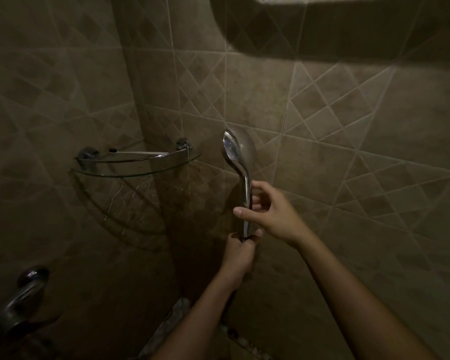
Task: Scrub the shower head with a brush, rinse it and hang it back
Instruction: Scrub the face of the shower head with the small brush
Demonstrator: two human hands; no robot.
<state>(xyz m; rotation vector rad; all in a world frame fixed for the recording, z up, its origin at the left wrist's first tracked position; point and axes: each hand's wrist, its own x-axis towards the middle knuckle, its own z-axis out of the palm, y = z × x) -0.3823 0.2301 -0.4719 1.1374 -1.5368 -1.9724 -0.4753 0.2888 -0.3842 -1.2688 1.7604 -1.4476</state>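
Head camera: left hand (240, 253) grips the upright chrome shower head (235, 152) at its base, right hand (270, 211) curls round its handle; no brush visible, hanging back looks yet undone

Dim brown tiled walls (322, 165) with diagonal grout lines meet in a corner. Left of the fingers (264, 186) hangs a glass corner shelf (140, 167); far below-left, a chrome tap (24, 289).

Two bare forearms (348, 289), uncovered down to the bottom edge. Left hand (238, 257) and right hand (272, 213) bare; right thumbnail short.
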